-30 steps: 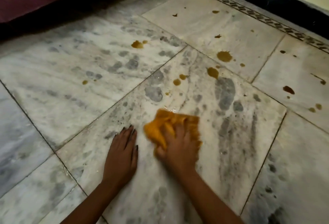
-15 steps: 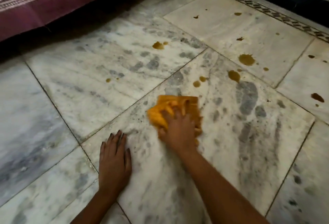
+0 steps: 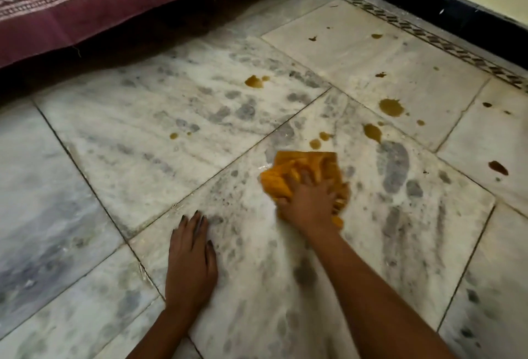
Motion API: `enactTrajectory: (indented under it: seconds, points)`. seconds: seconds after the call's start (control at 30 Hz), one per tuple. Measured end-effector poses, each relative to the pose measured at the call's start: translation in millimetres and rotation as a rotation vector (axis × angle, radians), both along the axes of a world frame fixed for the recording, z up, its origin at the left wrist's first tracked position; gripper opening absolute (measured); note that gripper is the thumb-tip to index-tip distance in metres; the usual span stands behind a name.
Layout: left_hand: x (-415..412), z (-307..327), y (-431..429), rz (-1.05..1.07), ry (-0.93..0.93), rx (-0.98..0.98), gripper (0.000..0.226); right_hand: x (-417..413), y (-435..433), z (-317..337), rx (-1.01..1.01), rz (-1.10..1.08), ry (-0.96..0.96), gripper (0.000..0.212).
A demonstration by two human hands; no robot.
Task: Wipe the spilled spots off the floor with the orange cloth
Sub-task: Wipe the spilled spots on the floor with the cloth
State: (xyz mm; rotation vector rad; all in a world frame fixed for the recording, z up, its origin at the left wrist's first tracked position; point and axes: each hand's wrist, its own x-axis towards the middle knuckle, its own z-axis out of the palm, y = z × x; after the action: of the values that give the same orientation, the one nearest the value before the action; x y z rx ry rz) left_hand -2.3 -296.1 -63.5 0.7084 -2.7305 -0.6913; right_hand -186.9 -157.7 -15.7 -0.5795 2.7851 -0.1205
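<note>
My right hand presses down on the crumpled orange cloth on the marble floor, fingers spread over it. Just beyond the cloth's far edge lie two small brown spots. More brown spots sit farther off: a larger blot, an elongated spot, a spot near the bed, a small drop to the left and a dark spot at right. My left hand lies flat on the floor, palm down, holding nothing.
A maroon bedspread with a pale patterned border hangs at the top left, dark shadow beneath it. A black skirting with a patterned floor border runs along the wall at the top right. Tiny brown specks dot the far tile.
My right hand has slid the orange cloth forward along the floor, close up to the two small spots. The view has shifted so more of the bedspread shows. My left hand stays flat.
</note>
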Motion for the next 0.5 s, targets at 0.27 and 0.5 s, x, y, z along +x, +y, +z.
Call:
enactTrajectory:
  seconds: [0.27, 0.5]
  points:
    - [-54.7, 7.7, 9.7, -0.040, 0.024, 0.133, 0.056, 86.9, 94.4, 10.7, 0.050, 0.446, -0.092, 0.064]
    - [-117.2, 44.2, 33.4, -0.490, -0.156, 0.009, 0.054, -26.6, 130.4, 128.1, 0.106, 0.211, -0.086, 0.057]
